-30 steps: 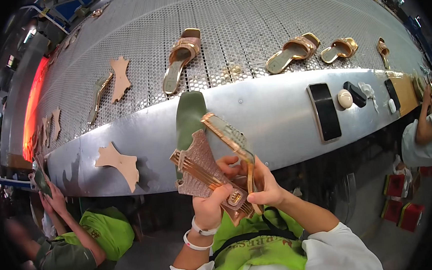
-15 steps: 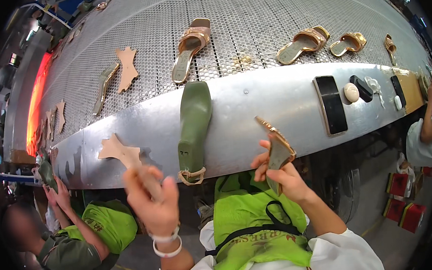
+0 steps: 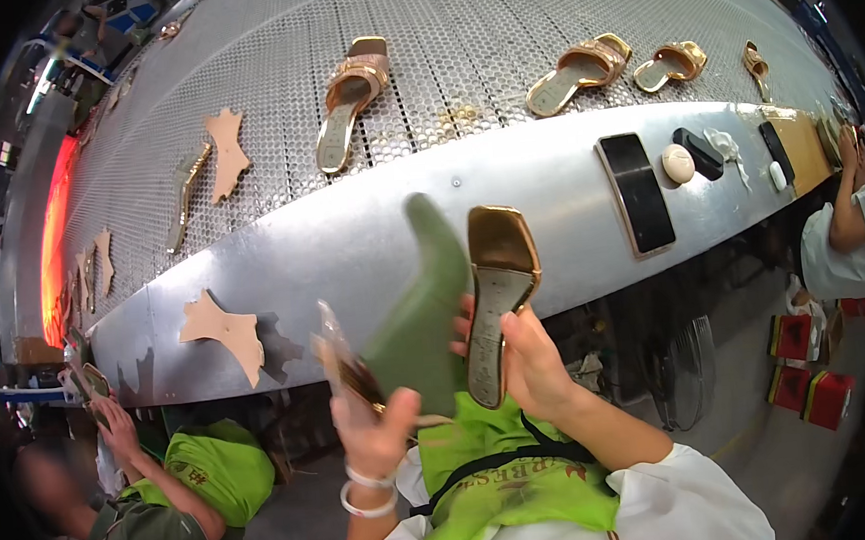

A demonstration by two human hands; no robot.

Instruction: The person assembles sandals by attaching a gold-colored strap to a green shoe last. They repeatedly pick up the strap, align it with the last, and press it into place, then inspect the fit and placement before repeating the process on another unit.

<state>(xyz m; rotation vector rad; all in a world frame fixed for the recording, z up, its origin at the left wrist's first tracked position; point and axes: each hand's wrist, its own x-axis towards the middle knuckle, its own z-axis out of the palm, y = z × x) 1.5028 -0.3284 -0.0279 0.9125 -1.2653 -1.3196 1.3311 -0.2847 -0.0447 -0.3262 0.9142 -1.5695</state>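
My left hand (image 3: pixel 372 433), two white bands at its wrist, is closed around the lower end of a green shoe last (image 3: pixel 426 316) raised off the metal edge and tilted. A blurred brown-and-gold piece (image 3: pixel 352 374) is also in that hand, beside the last; its kind is unclear. My right hand (image 3: pixel 540 368) grips a gold-edged shoe sole (image 3: pixel 501 310), its grey inner face showing and its thumb on the near side. Sole and last are close together; I cannot tell whether they touch. On the metal to the left lies a beige cut piece (image 3: pixel 224 330).
Several gold-trimmed sandals (image 3: pixel 352 100) stand on the perforated grey bench (image 3: pixel 466 37). A phone (image 3: pixel 638 195), a round cream case (image 3: pixel 678 164) and a black case (image 3: pixel 698 151) lie at right on the smooth metal edge. Co-workers (image 3: pixel 166 479) sit at left and right.
The green last has left the metal surface and is now in my left hand. My right hand has moved left and turned the sole, so its inner face shows. The view has shifted slightly.
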